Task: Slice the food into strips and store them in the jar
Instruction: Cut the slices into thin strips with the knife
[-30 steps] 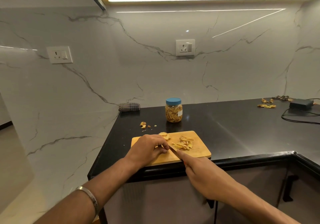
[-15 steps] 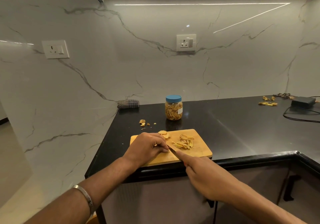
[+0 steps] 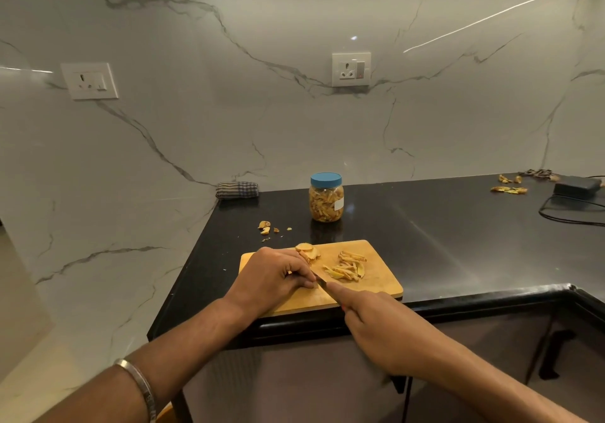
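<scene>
Nothing much has moved: left hand (image 3: 273, 277) still pins a food piece on the cutting board (image 3: 376, 283), right hand (image 3: 376, 321) grasps the knife (image 3: 322, 285). Slicing continues; strips (image 3: 347, 267) lie before the closed jar (image 3: 326, 201), which needs opening next.

Wooden cutting board (image 3: 376, 278) lies flat at counter's front edge. Pile of pale yellow strips (image 3: 347, 267) on its middle-right; a few uncut round slices (image 3: 307, 250) at back-left of board. Knife (image 3: 322, 283), only a short bit of blade visible, on board. Clear jar (image 3: 326, 201), blue lid on, upright behind board, filled with strips.
</scene>
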